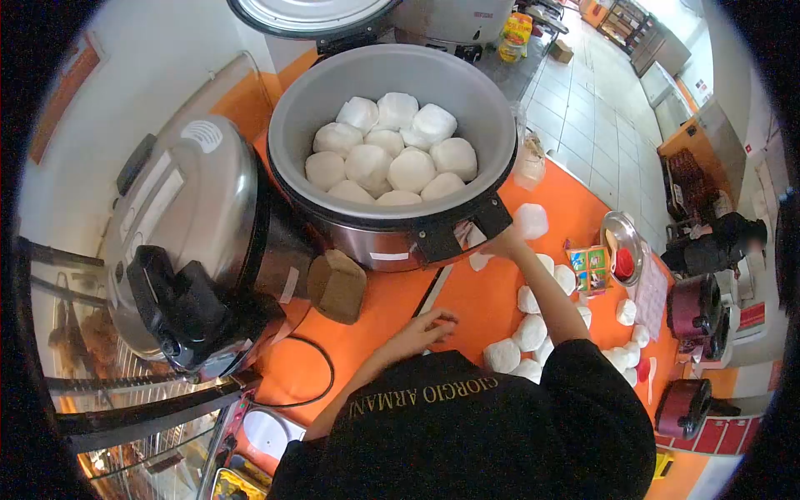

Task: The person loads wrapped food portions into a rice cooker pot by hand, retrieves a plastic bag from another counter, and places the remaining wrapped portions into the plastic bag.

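Note:
A large rice cooker pot (392, 242) stands uncovered at the top middle, with several white rounded bundles (412, 170) packed inside. Reaching up to its black front latch (452, 241), my right hand (502, 242) is at the latch's right side, and its fingers are mostly hidden. My left hand (427, 331) hovers over the orange table (387, 304), its fingers loosely apart and holding nothing. More white bundles (530, 332) lie on the table beside and beneath my right forearm. Just right of my right hand sits another white bundle (531, 221).
A second cooker with a closed metal lid (187, 225) stands left. Near it are a brown box-like piece (337, 287) and a black cable (329, 379). At right are a metal bowl (623, 227), a colourful packet (588, 268) and a red-and-white spatula (651, 379). A person (718, 243) is far right.

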### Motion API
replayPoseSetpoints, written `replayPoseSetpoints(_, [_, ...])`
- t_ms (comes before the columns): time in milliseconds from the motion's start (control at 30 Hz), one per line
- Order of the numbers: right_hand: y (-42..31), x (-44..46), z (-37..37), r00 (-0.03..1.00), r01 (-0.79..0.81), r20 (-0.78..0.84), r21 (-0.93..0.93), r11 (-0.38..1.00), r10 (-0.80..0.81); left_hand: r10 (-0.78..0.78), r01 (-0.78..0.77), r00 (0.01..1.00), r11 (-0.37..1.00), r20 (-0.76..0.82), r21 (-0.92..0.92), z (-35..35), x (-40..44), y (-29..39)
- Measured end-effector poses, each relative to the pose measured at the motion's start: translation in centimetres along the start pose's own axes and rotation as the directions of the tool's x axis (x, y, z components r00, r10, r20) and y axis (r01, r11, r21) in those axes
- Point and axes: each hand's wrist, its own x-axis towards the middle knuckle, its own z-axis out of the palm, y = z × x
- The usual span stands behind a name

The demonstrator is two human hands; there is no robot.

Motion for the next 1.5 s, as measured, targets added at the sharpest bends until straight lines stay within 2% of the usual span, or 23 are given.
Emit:
replayPoseSetpoints(67, [-1.3,-1.4,-0.6,0.989,-0.143,0.05,0.063,0.988,0.14,0.052,-0.053,0.991,0.999,-0.124,-0.007,0.6,1.5,-0.7])
replayPoseSetpoints(133, [-6.8,-2.8,-6.4,0.86,-0.505,0.288,0.366,0.782,0.421,0.109,-0.116,0.963,0.993,-0.245,-0.012,1.2,3.6,-1.1])
replayPoseSetpoints(200, [-8.9,-4.9,-7.6,0.87,-0.492,0.265,0.403,0.772,0.416,0.36,-0.271,0.787,0.931,-0.501,0.243,1.9,5.5,-1.2])
replayPoseSetpoints(267, [-11.1,-6.7,-9.6,0.878,-0.479,0.237,0.441,0.759,0.416,0.325,-0.286,0.834,0.946,-0.446,0.156,1.9,6.0,0.5])
replayPoseSetpoints(333, [-13.5,-7.9,-12.3,0.887,-0.453,0.328,0.751,0.481,0.325,0.299,-0.293,0.876,0.953,-0.38,0.073,2.5,5.4,2.6])
replayPoseSetpoints(367, [-14.1,-8.6,-12.9,0.885,-0.455,0.324,0.75,0.479,0.334,0.321,-0.359,0.87,0.933,-0.373,-0.034,2.9,4.8,3.8])
replayPoseSetpoints(467, [-16.0,-10.2,-14.4,0.809,-0.507,0.502,0.859,-0.069,0.307,0.351,-0.418,0.869,0.898,-0.35,-0.138,4.4,3.6,5.8])
replayPoseSetpoints(533, [-17.1,-10.6,-15.3,0.823,-0.467,0.483,0.875,-0.128,0.298,0.361,-0.423,0.868,0.897,-0.34,-0.126,5.0,2.7,6.8])
replayPoseSetpoints(567, [-17.7,-10.5,-15.8,0.839,-0.427,0.464,0.885,-0.182,0.286,0.587,-0.546,0.727,0.809,-0.356,0.218,5.2,2.5,7.4])
replayPoseSetpoints(600, [-18.3,-10.3,-16.3,0.876,-0.38,0.388,0.921,-0.087,0.285,0.78,-0.581,0.558,0.612,-0.284,0.537,5.4,2.1,8.0])
replayPoseSetpoints(633, [-19.0,-10.0,-17.3,0.881,-0.38,0.387,0.922,-0.079,0.274,0.784,-0.58,0.548,0.607,-0.291,0.544,5.5,1.4,8.8])
replayPoseSetpoints(733, [-22.3,-8.3,-22.1,0.926,-0.37,0.314,0.869,0.329,0.211,0.946,-0.47,0.283,0.283,-0.161,0.836,4.2,-0.3,10.1])
replayPoseSetpoints(767, [-22.6,-7.8,-23.4,0.929,-0.363,0.31,0.87,0.334,0.202,0.948,-0.464,0.275,0.277,-0.16,0.841,3.9,-0.5,10.3])
replayPoseSetpoints(833, [-22.4,-6.5,-25.5,0.994,-0.104,0.111,0.808,0.58,0.025,0.995,-0.432,0.095,0.049,-0.008,0.9,3.5,-1.0,10.7])
replayPoseSetpoints(867, [-21.9,-4.8,-26.4,0.997,-0.017,0.054,0.814,0.58,-0.047,0.977,-0.511,0.212,0.099,0.014,0.854,2.6,-1.7,10.6])
replayPoseSetpoints(900, [-21.3,-2.6,-27.5,0.993,0.07,-0.002,0.816,0.573,-0.119,0.979,-0.506,0.205,0.095,0.013,0.857,2.0,-2.0,10.1])
replayPoseSetpoints(967, [-23.4,2.5,-30.1,0.996,-0.091,0.053,0.758,0.646,0.078,0.932,-0.534,0.352,0.277,-0.088,0.799,1.0,-2.3,9.0])
replayPoseSetpoints(1033, [-21.7,10.0,-28.7,0.992,0.107,-0.098,0.312,0.944,-0.08,0.914,-0.517,0.391,0.319,-0.112,0.795,0.4,-3.2,8.9])
replayPoseSetpoints(1100, [-19.8,16.3,-25.1,0.979,0.109,-0.187,0.175,0.978,-0.076,0.894,-0.496,0.426,0.36,-0.14,0.79,-0.5,-4.1,8.6])
replayPoseSetpoints(1200, [-16.5,23.0,-19.4,0.991,0.105,0.087,-0.01,0.994,-0.104,0.789,-0.386,0.557,0.521,-0.258,0.761,-1.8,-5.4,8.3])
replayPoseSetpoints(1267, [-15.6,25.8,-17.2,0.964,0.201,0.204,-0.127,0.971,-0.172,0.759,-0.368,0.578,0.57,-0.3,0.734,-2.8,-6.4,6.9])
replayPoseSetpoints(1333, [-16.8,26.9,-16.7,0.915,0.19,0.393,-0.231,0.954,-0.087,0.75,-0.41,0.573,0.611,-0.331,0.677,-3.5,-7.1,6.3])
replayPoseSetpoints(1500, [-16.4,28.2,-16.2,0.898,0.262,0.416,-0.239,0.935,-0.145,0.691,-0.387,0.626,0.677,-0.361,0.626,-3.7,-7.7,6.3])
